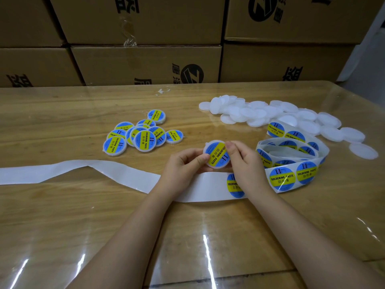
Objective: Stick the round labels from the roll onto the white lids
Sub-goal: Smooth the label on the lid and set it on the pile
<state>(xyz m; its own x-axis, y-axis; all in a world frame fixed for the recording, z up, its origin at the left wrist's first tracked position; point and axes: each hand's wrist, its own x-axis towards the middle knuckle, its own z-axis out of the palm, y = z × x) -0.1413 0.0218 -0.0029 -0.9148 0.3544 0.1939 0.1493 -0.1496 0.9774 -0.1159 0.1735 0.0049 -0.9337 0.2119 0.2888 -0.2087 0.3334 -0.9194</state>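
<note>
Both hands hold one white lid (216, 153) just above the table's middle; a blue and yellow round label covers its top. My left hand (183, 165) grips its left and lower edge, thumb on the label. My right hand (244, 161) pinches its right edge, thumb pressing the label. The label roll (291, 161) lies loosely uncoiled just right of my right hand, with several labels on it. A pile of bare white lids (270, 115) spreads at the back right. Several labelled lids (139, 134) lie in a cluster at left centre.
An empty strip of white backing paper (100, 174) runs from under my hands to the table's left edge. The wooden table (62, 113) has a clear plastic cover. Stacked cardboard boxes (145, 63) wall off the far side.
</note>
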